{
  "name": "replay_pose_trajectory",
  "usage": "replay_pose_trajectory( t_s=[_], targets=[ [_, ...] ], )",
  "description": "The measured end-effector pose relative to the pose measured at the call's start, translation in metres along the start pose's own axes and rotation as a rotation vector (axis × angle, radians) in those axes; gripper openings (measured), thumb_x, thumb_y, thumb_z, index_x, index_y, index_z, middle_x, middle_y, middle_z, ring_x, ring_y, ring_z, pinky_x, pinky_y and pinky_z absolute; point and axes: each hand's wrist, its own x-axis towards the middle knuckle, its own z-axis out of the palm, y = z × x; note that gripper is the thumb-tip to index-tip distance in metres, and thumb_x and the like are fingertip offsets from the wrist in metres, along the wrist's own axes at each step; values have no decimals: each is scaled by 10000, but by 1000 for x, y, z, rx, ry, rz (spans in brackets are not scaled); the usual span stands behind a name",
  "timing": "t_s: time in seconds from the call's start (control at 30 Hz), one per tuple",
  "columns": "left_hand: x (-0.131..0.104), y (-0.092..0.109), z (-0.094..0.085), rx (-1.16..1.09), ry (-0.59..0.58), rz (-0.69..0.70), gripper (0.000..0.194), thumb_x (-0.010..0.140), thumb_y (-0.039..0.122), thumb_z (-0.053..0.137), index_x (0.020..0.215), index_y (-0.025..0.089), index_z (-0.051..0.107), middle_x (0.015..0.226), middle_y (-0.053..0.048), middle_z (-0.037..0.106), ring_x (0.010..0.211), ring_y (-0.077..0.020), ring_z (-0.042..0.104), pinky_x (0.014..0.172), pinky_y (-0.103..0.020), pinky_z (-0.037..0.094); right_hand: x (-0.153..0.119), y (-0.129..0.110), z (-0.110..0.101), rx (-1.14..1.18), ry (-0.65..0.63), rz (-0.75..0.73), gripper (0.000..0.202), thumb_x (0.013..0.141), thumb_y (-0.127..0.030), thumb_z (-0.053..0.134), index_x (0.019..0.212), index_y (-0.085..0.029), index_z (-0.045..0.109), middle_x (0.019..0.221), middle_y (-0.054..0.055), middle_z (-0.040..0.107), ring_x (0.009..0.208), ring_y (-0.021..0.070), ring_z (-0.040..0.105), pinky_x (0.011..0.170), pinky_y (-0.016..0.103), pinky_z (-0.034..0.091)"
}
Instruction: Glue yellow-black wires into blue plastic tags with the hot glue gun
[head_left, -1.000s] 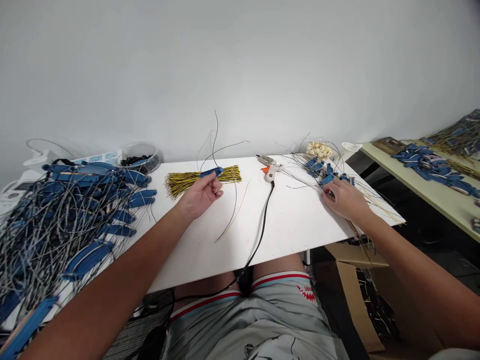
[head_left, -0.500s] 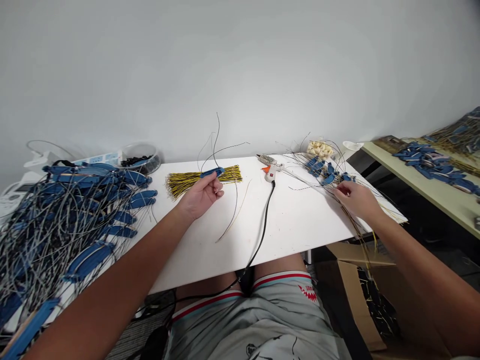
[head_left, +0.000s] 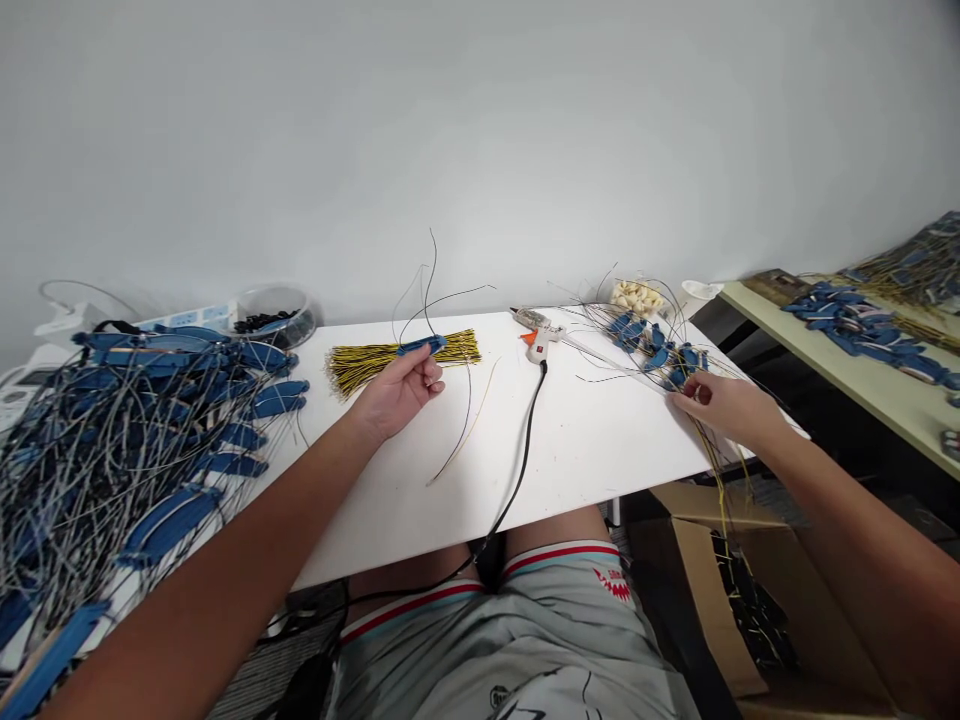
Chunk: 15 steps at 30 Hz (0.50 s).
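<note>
My left hand (head_left: 401, 390) pinches a small blue strip-like part (head_left: 422, 347) with thin dark wires sticking up and trailing down from it. Behind that hand lies a flat bundle of yellow-and-black wires (head_left: 360, 366). My right hand (head_left: 724, 408) is closed at the fingertips beside a cluster of blue wired parts (head_left: 654, 352); what it pinches is hidden. Between the hands a hot glue gun (head_left: 538, 338) with an orange trigger rests on the white table (head_left: 570, 440). A pale stick runs from its back towards my right fingers.
A large tangle of blue wired parts (head_left: 150, 430) covers the table's left. Behind it stands a clear bowl of black pieces (head_left: 274, 318). A container of cream-coloured pieces (head_left: 637, 296) is at back right. The gun's black cable (head_left: 523, 440) crosses the front edge. A cardboard box (head_left: 705, 590) sits below right.
My right hand has shifted slightly right and down, and more of the blue parts shows at its fingertips. My left hand still holds its blue part; the view has moved slightly.
</note>
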Motion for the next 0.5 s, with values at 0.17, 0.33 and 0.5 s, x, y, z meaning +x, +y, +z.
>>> replay_pose_trajectory(
  t_s=[0.17, 0.33, 0.5],
  targets=[
    [-2, 1, 2, 3, 14, -5, 290, 830, 300, 869, 780, 137, 634, 703, 10, 534, 677, -105, 461, 633, -260, 481, 1, 13, 2, 47, -60, -67, 429, 904, -648, 642, 926, -220, 636, 851, 77, 689, 765, 230, 588, 694, 365, 395],
    [-1, -1, 2, 22, 11, 2, 285, 829, 300, 867, 786, 136, 638, 710, 9, 546, 671, -104, 468, 633, -261, 479, -14, 22, -2, 1, -48, -171, 435, 860, -651, 674, 896, -219, 641, 838, 61, 647, 769, 226, 578, 692, 354, 405],
    [-1, -1, 3, 46, 2, 9, 283, 846, 302, 846, 768, 136, 630, 704, 5, 549, 654, -105, 481, 633, -265, 473, -32, 31, 2, 33, -116, -84, 398, 863, -604, 611, 822, -214, 683, 740, 65, 650, 685, 235, 579, 626, 360, 392]
  ],
)
